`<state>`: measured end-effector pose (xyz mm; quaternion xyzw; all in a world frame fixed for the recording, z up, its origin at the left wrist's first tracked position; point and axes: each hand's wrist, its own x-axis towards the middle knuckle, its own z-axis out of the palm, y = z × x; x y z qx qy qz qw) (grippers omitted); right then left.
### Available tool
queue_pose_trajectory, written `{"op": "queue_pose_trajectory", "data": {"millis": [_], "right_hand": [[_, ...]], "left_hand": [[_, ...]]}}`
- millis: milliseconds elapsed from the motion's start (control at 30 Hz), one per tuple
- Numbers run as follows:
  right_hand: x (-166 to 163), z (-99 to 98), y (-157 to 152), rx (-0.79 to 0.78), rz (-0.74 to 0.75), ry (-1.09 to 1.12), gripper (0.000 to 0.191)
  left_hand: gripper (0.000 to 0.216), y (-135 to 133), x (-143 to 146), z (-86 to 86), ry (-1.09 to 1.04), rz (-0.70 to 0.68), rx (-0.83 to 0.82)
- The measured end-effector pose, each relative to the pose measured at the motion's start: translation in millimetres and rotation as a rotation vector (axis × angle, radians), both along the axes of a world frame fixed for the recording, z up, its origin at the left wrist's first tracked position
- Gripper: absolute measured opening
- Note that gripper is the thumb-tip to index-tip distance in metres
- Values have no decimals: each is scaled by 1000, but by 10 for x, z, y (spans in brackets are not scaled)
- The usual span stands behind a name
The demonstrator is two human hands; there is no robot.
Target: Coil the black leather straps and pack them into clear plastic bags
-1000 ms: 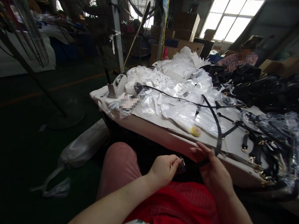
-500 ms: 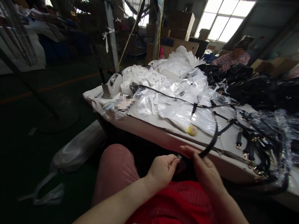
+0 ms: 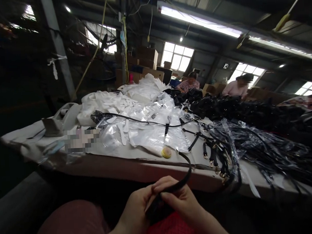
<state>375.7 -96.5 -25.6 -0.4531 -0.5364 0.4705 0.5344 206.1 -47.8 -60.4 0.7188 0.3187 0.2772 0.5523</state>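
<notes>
A black strap (image 3: 187,174) runs from the table edge down into my hands, where it meets a dark folded part (image 3: 157,211) over my lap. My right hand (image 3: 181,198) is closed on the strap, thumb on top and fingers behind it. Beside it my left hand (image 3: 137,205) is closed around the dark folded end, the fingertips of both hands nearly meeting. What lies inside my left palm is hidden. Just beyond, a yellow tape roll (image 3: 166,152) rests near the table's edge. More black straps with gold buckles (image 3: 215,152) lie to the right.
The table (image 3: 116,162) bears clear plastic bags (image 3: 148,133), a white pile (image 3: 103,102) and a tape dispenser (image 3: 59,121). Black bags (image 3: 223,109) are heaped at the back right. Several people work behind them, one in a pink top (image 3: 234,88). A post (image 3: 57,49) stands at left.
The view has swung right and upward, so the table appears farther left and more people show. My hands have come closer together, both still on the strap.
</notes>
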Motion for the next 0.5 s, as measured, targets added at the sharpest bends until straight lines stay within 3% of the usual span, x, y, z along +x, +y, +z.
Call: {"op": "queue_pose_trajectory", "data": {"millis": [133, 200, 300, 400, 500], "right_hand": [[199, 390, 4, 64, -279, 36, 19], [303, 614, 38, 155, -354, -63, 21], [322, 833, 102, 180, -216, -258, 27], [342, 966, 199, 32, -68, -235, 38], [526, 1163, 358, 0, -228, 6, 39]], "left_hand": [[45, 13, 69, 203, 2, 18, 28], [44, 43, 124, 369, -51, 14, 56], [40, 140, 260, 676, -118, 36, 178], [40, 253, 417, 890, -137, 110, 239], [43, 315, 518, 917, -79, 151, 258]]}}
